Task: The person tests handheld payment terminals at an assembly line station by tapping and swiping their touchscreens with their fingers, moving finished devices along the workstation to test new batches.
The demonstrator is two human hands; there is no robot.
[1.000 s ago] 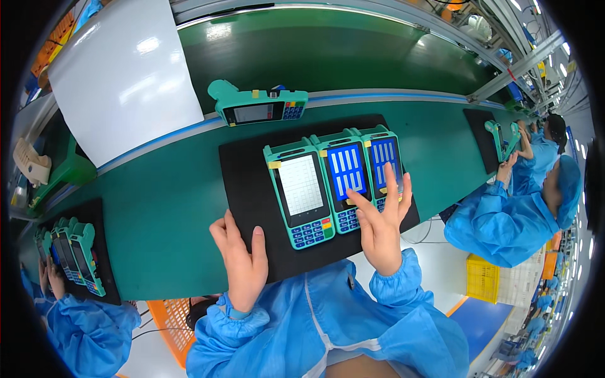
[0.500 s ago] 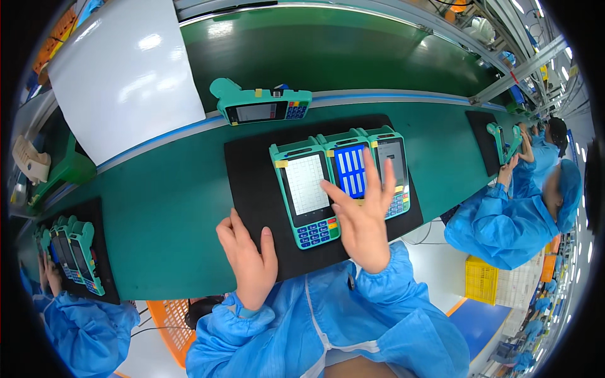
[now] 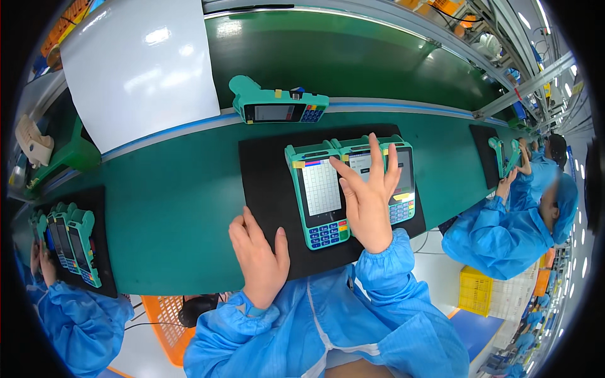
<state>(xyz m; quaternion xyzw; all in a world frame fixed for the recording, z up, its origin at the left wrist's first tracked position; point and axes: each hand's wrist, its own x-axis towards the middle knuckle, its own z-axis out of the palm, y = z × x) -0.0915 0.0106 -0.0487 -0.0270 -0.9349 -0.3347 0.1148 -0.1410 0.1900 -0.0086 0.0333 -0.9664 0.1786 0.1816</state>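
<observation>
Three green handheld payment terminals stand side by side on a black mat (image 3: pixel 265 170). The left terminal (image 3: pixel 321 198) shows a white grid with a red and blue band along its top. My right hand (image 3: pixel 372 208) hovers over the row with fingers spread; its index fingertip is at the upper right of that screen, and contact cannot be made out. Behind the fingers, the middle terminal (image 3: pixel 357 162) shows a pale page, and the right terminal (image 3: pixel 403 211) is partly hidden. My left hand (image 3: pixel 261 261) rests open at the mat's left front edge, holding nothing.
Behind the mat, a fourth terminal (image 3: pixel 277 112) leans by the bench's back rail. A white sheet (image 3: pixel 145 69) hangs at the back left. Co-workers in blue handle terminals at both sides. An orange basket (image 3: pixel 165 327) and a yellow crate (image 3: pixel 474 291) stand below the bench.
My right hand has moved up toward the left screen's top. A coloured band has appeared over the grid there, and the middle screen has turned from blue with white bars to a pale page.
</observation>
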